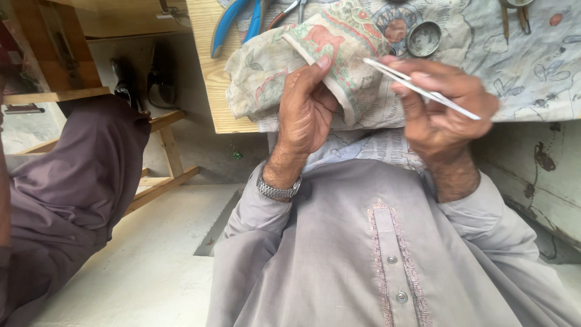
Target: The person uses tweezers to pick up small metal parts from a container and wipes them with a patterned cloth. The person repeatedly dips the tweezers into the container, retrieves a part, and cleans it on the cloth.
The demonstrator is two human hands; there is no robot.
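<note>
Left hand [307,109] closed on a fold of patterned cloth [315,60], thumb pressed against the raised edge, fingers tucked underneath. Cloth bunched up off the counter [209,66] edge, soft and worn, pale cream-green with faded red animal and leaf motifs and a striped border. Metal link watch [277,191] around the left wrist.

Right hand [439,112] pinched shut around a pair of slim metal tweezers [420,89], held between thumb and fingertips, thin pointed tips aimed left and meeting the cloth fold just beside the left thumb. Tweezers bright, straight and narrow, slanting down to the right across the knuckles.

Behind both hands, a light wooden counter with visible grain, mostly covered by a printed sheet [520,66] in grey-blue line drawings, wrinkled and stained. On that sheet, just above the right hand, a small round metal dish [423,38], dull and shallow. At the top edge, blue-handled pliers [233,21] lying on bare wood, beside a red-handled tool, partly cut off. More thin tools at the top right corner, too cropped to tell.

Below, a grey tunic [363,254] with embroidered placket and small round buttons. To the left, a purple-grey trouser leg [72,181] against a wooden frame [160,175], pale concrete floor [145,272] beneath.
</note>
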